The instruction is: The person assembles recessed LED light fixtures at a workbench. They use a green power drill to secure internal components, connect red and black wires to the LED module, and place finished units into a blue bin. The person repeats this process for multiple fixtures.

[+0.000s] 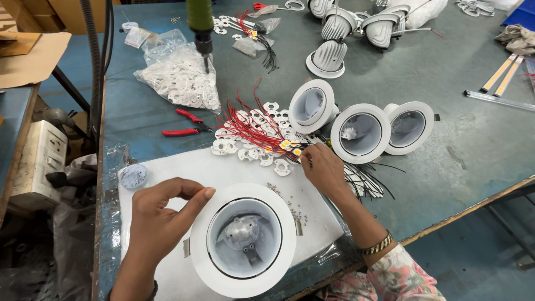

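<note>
The left hand (159,223) rests against the rim of a round white downlight housing with a grey metal bowl inside (243,239), thumb and forefinger curved over its upper left edge so the fingers are loosely bent around the rim rather than closed tight. The housing lies mouth-up on a white foam sheet (184,167) spread over the blue-grey desk (468,139), close to the near edge. The right hand (323,167) reaches forward to a heap of small white plastic holders with red and black wires (256,131), its fingertips pinched together at the near side of the heap; what exactly they grip is too small to tell. A scatter of tiny screws (284,198) lies on the foam between the two hands. Behind the heap stand three more white downlight housings (359,134) side by side, tilted toward the camera. Red-handled pliers (186,125) lie to the left of the heap, and beyond them sits a clear plastic bag of white parts (178,75). A green electric screwdriver (202,33) hangs bit-down above that bag. A small clear round tub (133,176) sits at the foam's left corner, and finned grey lamp bodies (334,39) cluster at the far side.
</note>
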